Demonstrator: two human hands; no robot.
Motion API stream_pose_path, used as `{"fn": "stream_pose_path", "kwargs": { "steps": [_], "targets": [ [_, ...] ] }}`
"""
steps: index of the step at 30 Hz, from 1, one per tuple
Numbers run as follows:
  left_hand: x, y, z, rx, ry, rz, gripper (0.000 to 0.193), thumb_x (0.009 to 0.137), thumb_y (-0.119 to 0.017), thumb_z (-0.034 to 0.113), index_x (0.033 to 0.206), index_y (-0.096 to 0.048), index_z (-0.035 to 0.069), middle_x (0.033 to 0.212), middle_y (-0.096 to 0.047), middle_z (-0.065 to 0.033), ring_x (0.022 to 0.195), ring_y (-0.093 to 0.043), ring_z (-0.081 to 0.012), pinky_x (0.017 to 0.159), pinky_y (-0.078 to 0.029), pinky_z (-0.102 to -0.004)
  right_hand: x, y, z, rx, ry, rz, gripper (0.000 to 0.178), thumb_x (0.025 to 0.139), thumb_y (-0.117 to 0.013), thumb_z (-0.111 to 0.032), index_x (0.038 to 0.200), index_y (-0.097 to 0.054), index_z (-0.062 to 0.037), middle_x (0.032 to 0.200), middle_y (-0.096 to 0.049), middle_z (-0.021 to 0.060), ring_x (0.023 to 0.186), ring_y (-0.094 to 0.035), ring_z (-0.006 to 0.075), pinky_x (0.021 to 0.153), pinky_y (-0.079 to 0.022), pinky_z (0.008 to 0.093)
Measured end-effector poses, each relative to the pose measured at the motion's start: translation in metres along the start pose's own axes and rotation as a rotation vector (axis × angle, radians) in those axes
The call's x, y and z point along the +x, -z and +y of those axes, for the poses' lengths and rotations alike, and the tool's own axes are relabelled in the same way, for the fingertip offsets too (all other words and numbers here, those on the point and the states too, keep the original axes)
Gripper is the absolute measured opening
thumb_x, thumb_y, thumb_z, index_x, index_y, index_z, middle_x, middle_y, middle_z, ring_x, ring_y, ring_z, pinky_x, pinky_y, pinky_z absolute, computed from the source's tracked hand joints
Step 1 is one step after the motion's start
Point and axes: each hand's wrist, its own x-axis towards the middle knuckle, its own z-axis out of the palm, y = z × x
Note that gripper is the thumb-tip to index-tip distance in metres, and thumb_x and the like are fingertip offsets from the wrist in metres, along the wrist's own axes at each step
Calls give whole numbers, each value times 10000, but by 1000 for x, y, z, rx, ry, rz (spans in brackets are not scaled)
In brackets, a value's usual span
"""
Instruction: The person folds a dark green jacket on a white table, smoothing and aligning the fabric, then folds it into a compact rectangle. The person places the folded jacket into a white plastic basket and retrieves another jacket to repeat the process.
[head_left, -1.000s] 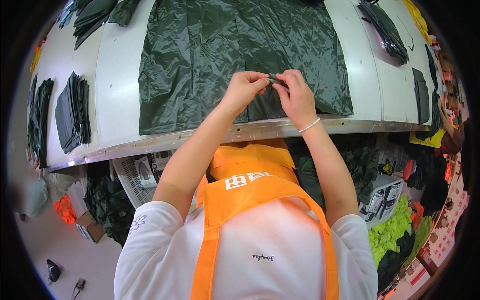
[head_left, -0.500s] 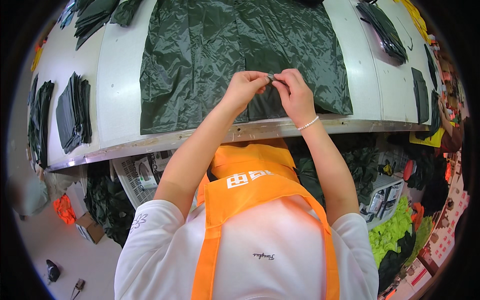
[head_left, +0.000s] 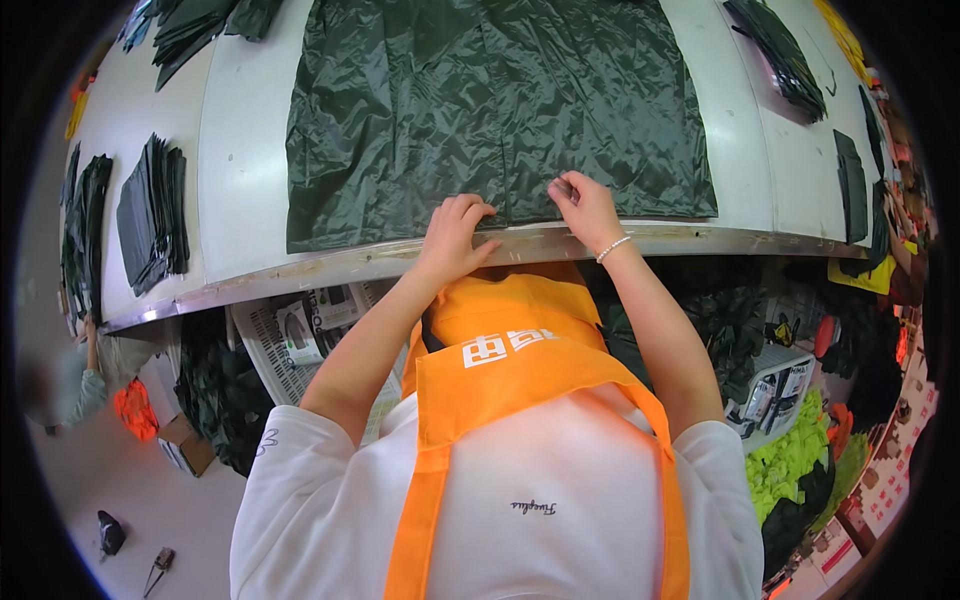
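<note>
A large sheet of shiny dark green fabric [head_left: 420,130], creased all over, is spread on the table in front of me with a vertical seam down its middle. My left hand [head_left: 458,238] rests at its near edge, left of that seam, thumb spread from the bent fingers. To the right of the seam, my right hand [head_left: 590,212] hovers close over the cloth, fingertips drawn together in a pinch. What sits between those fingertips, if anything, is too small to make out. A beaded bracelet [head_left: 613,249] circles my right wrist.
Stacks of folded dark green pieces lie on the table at left [head_left: 155,215] and far right [head_left: 780,60]. Below the table edge are a newspaper-lined basket [head_left: 285,345], another basket [head_left: 775,395] and bright yellow-green fabric [head_left: 785,465]. Another person [head_left: 75,385] is at far left.
My hands were together over the fabric, pinching a small greyish bit; now they are apart. The left has come down to the near edge. The fabric's right near corner lies flatter.
</note>
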Motion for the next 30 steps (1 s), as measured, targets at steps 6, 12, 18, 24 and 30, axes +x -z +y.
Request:
{"fn": "stream_pose_path", "kwargs": {
  "steps": [6,12,18,24,30],
  "targets": [
    [0,-18,-8,-37,-48,144,192,736,-698,90,922,-658,65,937,-609,-75,857,-572,-270,729,-472,-357,-10,-21,5,117,5,-13,289,863,-636,-210,1026,-513,-5,929,-605,147,827,-598,239,742,-478,308],
    [2,-12,-7,-37,-146,190,131,721,-703,68,845,-659,66,851,-624,-53,767,-597,-246,665,-486,-338,-12,-12,-13,14,4,-184,200,876,-613,-159,970,-538,0,931,-595,142,820,-605,246,737,-483,313],
    [14,4,6,-1,-243,295,153,683,-715,51,823,-657,72,817,-616,-39,729,-589,-223,626,-469,-325,-20,-10,-24,89,97,-199,161,857,-628,-124,933,-571,6,918,-590,129,808,-609,236,730,-498,301],
    [23,17,13,25,-309,319,162,667,-714,48,817,-655,70,818,-615,-35,728,-588,-213,625,-457,-323,-17,-6,-33,108,155,-206,155,849,-634,-108,935,-577,7,903,-586,118,800,-604,223,718,-501,292],
    [24,21,16,40,-321,362,162,660,-713,44,810,-655,69,814,-621,-34,732,-592,-210,637,-457,-321,-13,-1,-45,97,158,-245,136,849,-630,-106,922,-591,3,865,-601,96,745,-587,186,674,-486,278]
  ]
}}
